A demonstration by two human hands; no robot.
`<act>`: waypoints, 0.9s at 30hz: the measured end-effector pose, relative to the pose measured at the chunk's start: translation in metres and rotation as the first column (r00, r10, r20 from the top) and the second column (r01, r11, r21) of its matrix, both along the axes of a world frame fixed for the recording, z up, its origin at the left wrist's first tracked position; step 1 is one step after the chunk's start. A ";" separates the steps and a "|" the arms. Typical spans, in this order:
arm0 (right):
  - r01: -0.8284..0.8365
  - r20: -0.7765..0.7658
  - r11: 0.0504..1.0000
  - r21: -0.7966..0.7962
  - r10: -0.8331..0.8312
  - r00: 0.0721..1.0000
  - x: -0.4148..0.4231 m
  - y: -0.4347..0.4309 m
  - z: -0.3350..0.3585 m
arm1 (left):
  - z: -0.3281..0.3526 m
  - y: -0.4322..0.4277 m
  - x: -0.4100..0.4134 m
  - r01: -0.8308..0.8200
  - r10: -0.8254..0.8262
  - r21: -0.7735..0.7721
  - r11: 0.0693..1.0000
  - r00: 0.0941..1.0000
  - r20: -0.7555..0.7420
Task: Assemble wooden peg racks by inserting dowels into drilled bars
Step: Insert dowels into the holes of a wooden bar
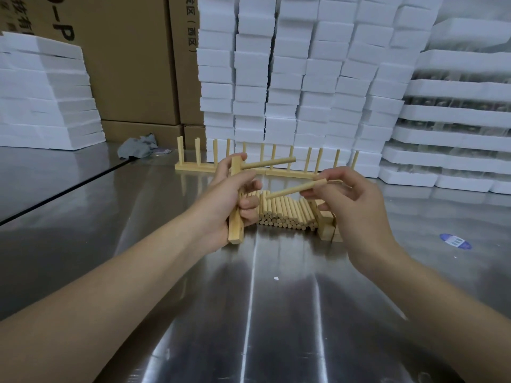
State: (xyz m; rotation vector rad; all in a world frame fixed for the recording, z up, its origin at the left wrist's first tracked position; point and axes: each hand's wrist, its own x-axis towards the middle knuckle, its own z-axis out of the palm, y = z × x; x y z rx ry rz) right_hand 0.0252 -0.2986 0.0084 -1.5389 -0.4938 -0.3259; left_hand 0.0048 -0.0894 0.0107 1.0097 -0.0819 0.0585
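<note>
Landmark: dowel pile (284, 214), short round pegs lying side by side in layers on the steel surface (276, 313).
Left hand (232, 200): at the left end of the dowel pile, fingers curled round a drilled bar (235, 230) and gripping it.
Drilled bar: stands nearly upright, tilted a little; whether its lower end touches the surface I cannot tell.
Seated dowel (268, 163): set in the bar's top hole and jutting right, above the dowel pile.
Right hand (356, 214): over the right end of the dowel pile, thumb and fingertips pinching a loose dowel (293, 190).
Loose dowel: slanted above the dowel pile, its free end aimed at the bar and apart from it.
Spare bars (326, 230): stacked against the right end of the dowel pile.
Finished racks (193, 166): in a row behind the dowel pile, pegs upright.
Cardboard boxes (132, 64): far behind the dowel pile to the left, closed, contents hidden.
Foam blocks (290, 78): stacked in tall columns behind the dowel pile.
Foam trays (456, 114): stacked behind the dowel pile to the right; dark items between layers, too dim to identify.
Foam sheets (47, 100): stacked far left of the dowel pile.
Grey cloth (138, 149): crumpled, behind and left of the dowel pile.
Blue sticker (455, 241): on the surface, well right of the dowel pile.
</note>
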 end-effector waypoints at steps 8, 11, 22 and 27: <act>-0.033 -0.017 0.998 0.061 0.034 0.999 0.003 -0.004 -0.003 | -0.005 0.000 0.000 -0.051 0.039 0.173 0.984 0.996 0.075; -0.038 -0.020 0.997 0.073 0.040 0.999 0.004 -0.004 -0.003 | -0.006 0.001 0.001 -0.081 0.070 0.194 0.978 0.995 0.065; -0.019 0.010 0.999 0.027 0.019 1.000 0.010 -0.008 -0.006 | -0.005 0.009 0.004 -0.143 0.131 0.123 0.982 0.986 0.103; -0.003 0.021 1.000 0.023 0.003 1.000 0.012 -0.009 -0.007 | -0.006 0.011 0.005 -0.122 0.104 0.150 0.981 0.987 0.124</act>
